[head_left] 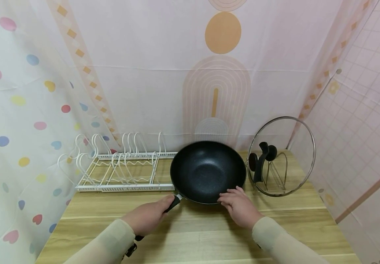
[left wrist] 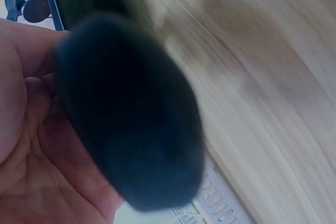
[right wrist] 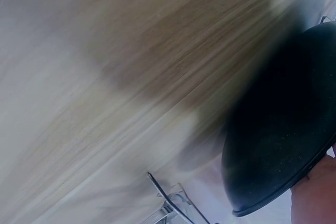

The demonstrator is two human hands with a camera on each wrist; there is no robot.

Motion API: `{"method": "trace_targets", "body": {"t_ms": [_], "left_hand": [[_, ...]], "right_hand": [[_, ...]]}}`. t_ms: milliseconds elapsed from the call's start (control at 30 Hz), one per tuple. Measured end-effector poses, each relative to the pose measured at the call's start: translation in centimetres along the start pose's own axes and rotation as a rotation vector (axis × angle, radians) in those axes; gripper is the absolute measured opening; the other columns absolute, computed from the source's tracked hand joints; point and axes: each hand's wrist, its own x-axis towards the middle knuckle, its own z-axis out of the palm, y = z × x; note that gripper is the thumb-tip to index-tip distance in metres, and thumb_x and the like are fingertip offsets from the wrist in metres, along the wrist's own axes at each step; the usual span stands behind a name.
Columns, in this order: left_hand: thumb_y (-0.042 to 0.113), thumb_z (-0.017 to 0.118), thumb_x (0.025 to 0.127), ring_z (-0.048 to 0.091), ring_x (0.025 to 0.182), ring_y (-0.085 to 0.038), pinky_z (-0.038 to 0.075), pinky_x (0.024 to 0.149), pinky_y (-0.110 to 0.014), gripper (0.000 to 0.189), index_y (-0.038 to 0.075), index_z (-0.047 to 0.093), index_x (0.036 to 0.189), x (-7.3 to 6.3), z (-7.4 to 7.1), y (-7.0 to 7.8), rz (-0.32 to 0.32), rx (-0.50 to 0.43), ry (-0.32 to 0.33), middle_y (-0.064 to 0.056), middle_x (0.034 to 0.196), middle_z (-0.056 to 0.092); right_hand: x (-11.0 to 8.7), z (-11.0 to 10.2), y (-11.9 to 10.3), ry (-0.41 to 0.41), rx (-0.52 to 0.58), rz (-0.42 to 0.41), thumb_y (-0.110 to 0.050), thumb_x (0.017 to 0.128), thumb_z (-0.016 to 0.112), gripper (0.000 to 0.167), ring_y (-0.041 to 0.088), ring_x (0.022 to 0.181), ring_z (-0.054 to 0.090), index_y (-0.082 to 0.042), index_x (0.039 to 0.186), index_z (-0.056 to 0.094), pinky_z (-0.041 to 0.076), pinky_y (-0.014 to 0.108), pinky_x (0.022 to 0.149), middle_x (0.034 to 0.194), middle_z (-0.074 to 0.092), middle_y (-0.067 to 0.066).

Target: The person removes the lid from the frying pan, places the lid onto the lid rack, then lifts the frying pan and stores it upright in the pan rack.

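Observation:
A black wok (head_left: 208,174) is held over the table beside the white rack, its dark inside facing up and its shadow below. My left hand (head_left: 150,216) grips the wok's black handle (head_left: 172,204); the handle's end fills much of the left wrist view, with the palm (left wrist: 47,171) behind it. At the wok's front right rim, my right hand (head_left: 237,205) holds the edge, fingertips lying over it. In the right wrist view the wok's outer side (right wrist: 283,135) shows, with part of the right hand (right wrist: 313,195) at the rim.
Left of the wok stands a white wire rack (head_left: 127,187) with upright loops. On the right a glass lid (head_left: 295,192) with a metal rim leans upright in a small wire stand (head_left: 286,168), beside a black handle piece (head_left: 259,165). Patterned curtains (head_left: 150,91) border the wooden table (head_left: 196,238).

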Motion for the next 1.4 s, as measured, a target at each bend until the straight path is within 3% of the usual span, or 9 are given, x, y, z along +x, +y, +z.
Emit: {"method": "trace_targets", "body": {"t_ms": [333, 600, 833, 1000, 1100, 1267, 1400], "left_hand": [[0.017, 0.062, 0.105, 0.061, 0.137, -0.034, 0.051, 0.112, -0.051, 0.059, 0.001, 0.042, 0.159, 0.2, 0.6, 0.7, 0.003, 0.034, -0.006, -0.019, 0.160, 0.050], [0.022, 0.063, 0.105, 0.056, 0.142, -0.033, 0.048, 0.115, -0.050, 0.064, 0.001, 0.038, 0.161, 0.3, 0.7, 1.6, -0.035, 0.020, -0.055, -0.020, 0.163, 0.046], [0.027, 0.065, 0.105, 0.061, 0.136, -0.034, 0.053, 0.110, -0.049, 0.066, 0.000, 0.040, 0.160, 0.2, 0.6, 2.7, -0.049, 0.038, -0.073, -0.020, 0.163, 0.046], [0.030, 0.064, 0.105, 0.068, 0.127, -0.033, 0.056, 0.105, -0.047, 0.065, 0.004, 0.040, 0.161, 0.2, 0.5, 3.0, -0.060, 0.027, -0.115, -0.018, 0.166, 0.042], [0.031, 0.063, 0.106, 0.069, 0.125, -0.031, 0.056, 0.104, -0.047, 0.063, 0.009, 0.041, 0.161, 0.4, 0.4, 2.8, -0.047, 0.023, -0.127, -0.014, 0.169, 0.039], [0.028, 0.061, 0.107, 0.069, 0.126, -0.030, 0.056, 0.105, -0.046, 0.061, 0.012, 0.040, 0.162, 0.7, 0.6, 2.6, 0.018, 0.043, -0.112, -0.012, 0.170, 0.037], [0.028, 0.061, 0.107, 0.071, 0.122, -0.030, 0.057, 0.104, -0.046, 0.062, 0.012, 0.038, 0.163, 0.8, 0.7, 2.6, 0.033, 0.035, -0.111, -0.012, 0.171, 0.036]], "right_hand": [[-0.1, -0.4, 0.3, 0.000, 0.019, 0.030, -0.010, 0.103, 0.065, 0.020, 0.040, 0.137, 0.058, -0.013, 0.117, 0.079, 0.029, 0.065, 0.125, 0.135, 0.073, 0.009], [-0.1, -0.6, 0.6, 0.021, 0.027, 0.055, -0.010, 0.102, 0.066, 0.019, 0.042, 0.142, 0.054, -0.013, 0.116, 0.080, 0.027, 0.063, 0.127, 0.136, 0.072, 0.012], [-0.1, -0.4, 0.8, 0.029, -0.005, 0.071, -0.010, 0.102, 0.067, 0.020, 0.041, 0.143, 0.053, -0.012, 0.117, 0.080, 0.029, 0.061, 0.127, 0.139, 0.070, 0.013], [0.1, -0.6, -0.3, -0.049, 0.017, 0.043, -0.015, 0.104, 0.064, 0.026, 0.042, 0.147, 0.050, -0.012, 0.126, 0.077, 0.028, 0.063, 0.127, 0.147, 0.065, 0.015], [0.3, -0.5, -1.1, -0.084, 0.044, 0.016, -0.017, 0.106, 0.062, 0.028, 0.042, 0.147, 0.048, -0.012, 0.130, 0.075, 0.028, 0.063, 0.127, 0.149, 0.063, 0.015], [0.6, 0.0, -1.4, -0.063, 0.017, -0.003, -0.016, 0.105, 0.063, 0.026, 0.041, 0.144, 0.053, -0.013, 0.128, 0.076, 0.031, 0.063, 0.125, 0.145, 0.066, 0.013], [0.6, 0.2, -1.1, -0.047, -0.015, -0.005, -0.016, 0.104, 0.065, 0.024, 0.039, 0.142, 0.055, -0.015, 0.124, 0.078, 0.032, 0.062, 0.125, 0.142, 0.069, 0.009]]}}
